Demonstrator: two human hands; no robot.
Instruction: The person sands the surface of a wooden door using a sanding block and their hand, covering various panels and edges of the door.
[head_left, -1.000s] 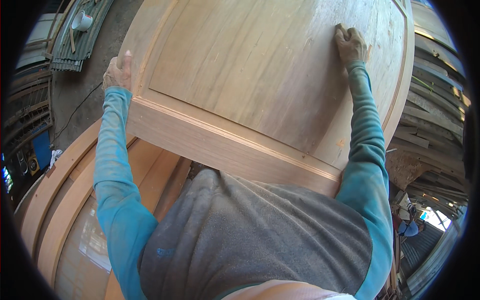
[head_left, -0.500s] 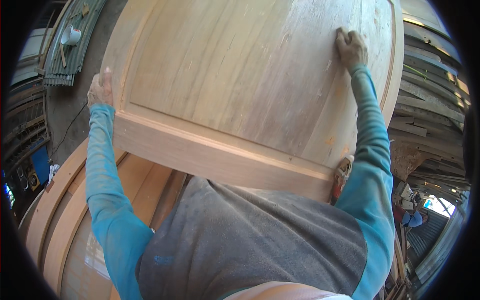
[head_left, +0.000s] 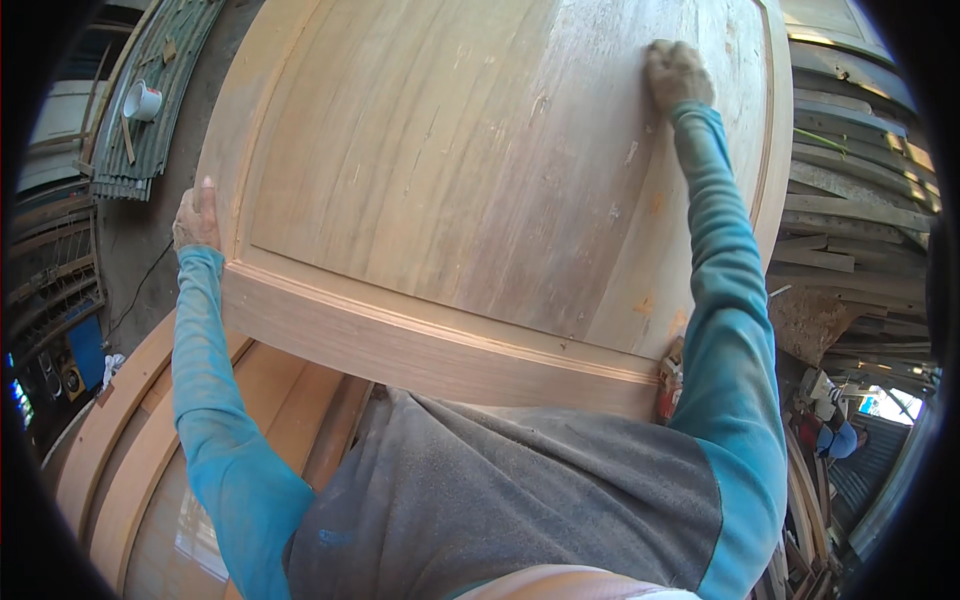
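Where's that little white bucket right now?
In the head view, the white bucket is at the upper left, on the grey corrugated sheets, beside a thin wood strip and above the left hand in the picture.

The panel (head_left: pixel 420 170) was mostly matt, grainy wood with rough flecks; the shirt (head_left: pixel 540 480), dusty cloth; the ridged sheet (head_left: pixel 172 85), dull metal; the pane (head_left: pixel 172 545), glossy.

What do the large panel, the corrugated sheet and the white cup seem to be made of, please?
Panel: wood, apparently unvarnished, as streaky grain shows on a pale, mostly dull face.
Sheet: probably metal, with a dull grey, weathered-looking finish over its ridges.
Cup: perhaps plastic, as it looks smooth and white, though too small to be sure.
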